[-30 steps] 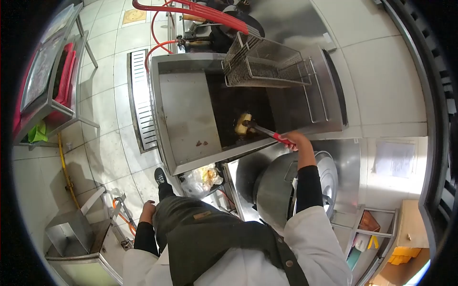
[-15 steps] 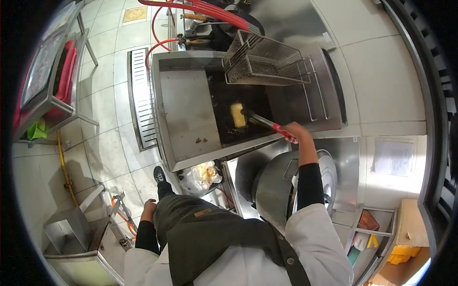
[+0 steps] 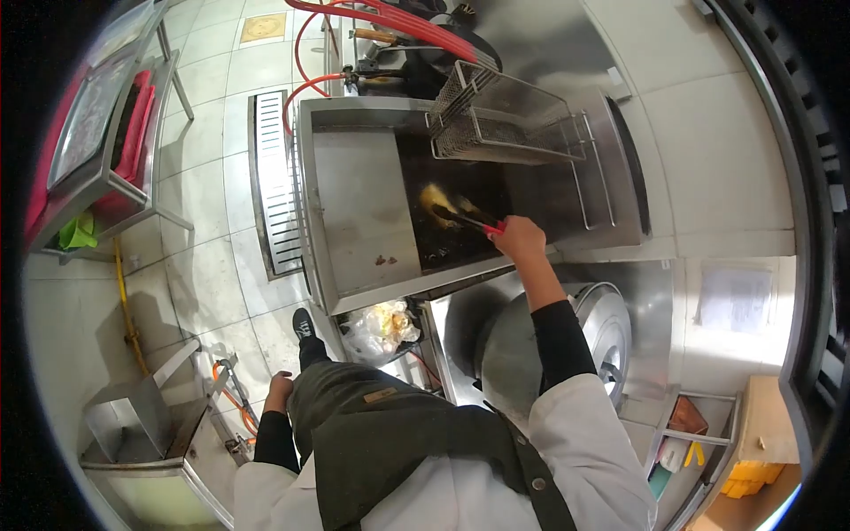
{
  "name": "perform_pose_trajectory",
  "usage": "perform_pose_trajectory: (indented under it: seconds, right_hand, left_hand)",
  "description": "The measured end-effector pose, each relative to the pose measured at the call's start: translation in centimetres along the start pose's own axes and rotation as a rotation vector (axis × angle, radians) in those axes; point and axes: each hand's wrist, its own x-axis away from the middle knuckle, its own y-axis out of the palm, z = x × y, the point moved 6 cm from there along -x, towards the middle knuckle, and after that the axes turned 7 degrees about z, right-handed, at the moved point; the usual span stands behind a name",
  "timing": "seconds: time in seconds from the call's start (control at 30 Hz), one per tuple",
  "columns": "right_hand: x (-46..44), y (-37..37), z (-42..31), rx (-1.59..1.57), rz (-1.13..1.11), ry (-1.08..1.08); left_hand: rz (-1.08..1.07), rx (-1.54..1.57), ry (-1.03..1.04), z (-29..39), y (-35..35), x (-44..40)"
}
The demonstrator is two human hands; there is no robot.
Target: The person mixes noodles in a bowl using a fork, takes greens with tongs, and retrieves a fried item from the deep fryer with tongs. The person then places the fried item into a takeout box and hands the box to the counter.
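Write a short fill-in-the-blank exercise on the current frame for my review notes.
1. The person's right hand holds long metal tongs with a ____ handle.
2. At the tongs' end is a blurred piece of food coloured ____.
3. The hand beside the dark green apron is the person's ____ one.
4. The rectangular metal basket has sides of wire ____.

Missing words: red; yellow; left; mesh.

Rectangular stainless-steel fryer (image 3: 398, 290) ahead and right of the left hand (image 3: 281, 386); right hand (image 3: 520, 239) above its near edge. In its dark liquid-filled bay (image 3: 478, 181), left of the right hand: yellow oblong food piece (image 3: 432, 196), blurred. Farther left, flat grey metal panel (image 3: 363, 195), small brown crumbs (image 3: 385, 260) on it. Pale tiled floor (image 3: 195, 195) ahead of the left hand; slotted metal drain grate (image 3: 279, 190) set in.
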Motion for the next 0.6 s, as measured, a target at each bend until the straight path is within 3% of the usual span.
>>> perform_pose_trajectory:
  seconds: [0.17, 0.37, 0.6]
  right_hand:
    - [0.9, -2.8, -1.5, 0.056, 0.053, -0.145]
    - [0.6, -0.5, -4.4, 0.158, -0.006, -0.136]
    - [-0.8, -1.7, -5.0, 0.146, 0.053, -0.198]
  left_hand:
    - [0.057, 0.040, -0.019, 0.3, -0.6, 1.2]
    - [0.046, -0.017, -0.028, 0.8, -1.7, 1.9]
    - [0.007, 0.133, -0.127, 2.7, -3.3, 3.5]
